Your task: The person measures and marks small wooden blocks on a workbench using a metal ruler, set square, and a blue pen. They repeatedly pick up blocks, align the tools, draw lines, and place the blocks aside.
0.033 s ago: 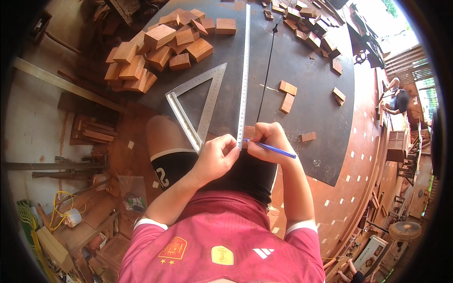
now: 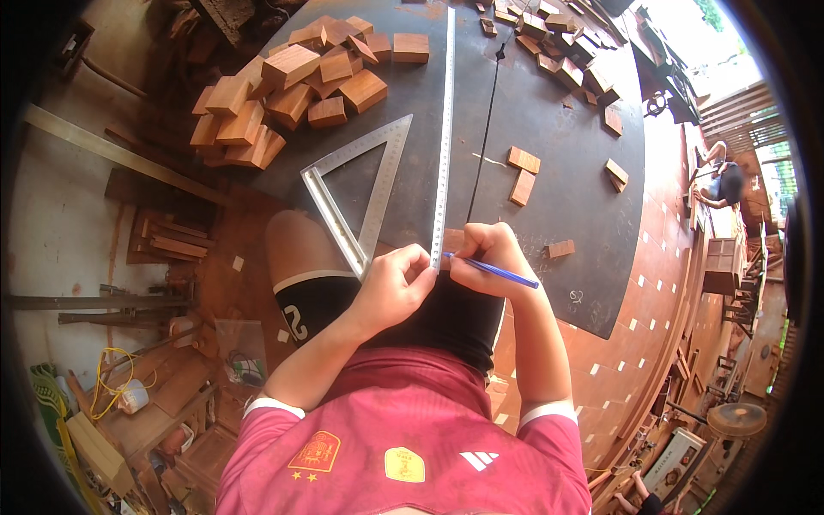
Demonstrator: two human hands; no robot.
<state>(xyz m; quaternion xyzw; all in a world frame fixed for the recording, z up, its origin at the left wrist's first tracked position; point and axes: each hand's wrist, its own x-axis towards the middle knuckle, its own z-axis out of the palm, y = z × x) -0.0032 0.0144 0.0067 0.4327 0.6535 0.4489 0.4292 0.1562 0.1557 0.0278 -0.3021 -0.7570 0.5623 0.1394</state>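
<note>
My left hand (image 2: pixel 396 283) is closed, pinching the near end of a long steel ruler (image 2: pixel 445 129) between thumb and fingers. The ruler runs away from me across the dark tabletop (image 2: pixel 412 184). In my right hand (image 2: pixel 493 257) is a blue pen (image 2: pixel 498 273), its tip end close to the ruler's edge. A small wooden block (image 2: pixel 454 238) lies at the ruler's near end, partly hidden by my hands and the ruler. Left of the ruler, a metal triangular square (image 2: pixel 378 184) lies flat, its lower corner beside my left hand.
A heap of wooden blocks (image 2: pixel 292 86) sits at the far left of the table, and smaller pieces (image 2: pixel 566 69) are scattered at the far right. Two blocks (image 2: pixel 522 176) touch right of the ruler; another block (image 2: pixel 560 249) lies nearer. A person (image 2: pixel 725 182) is in the right background.
</note>
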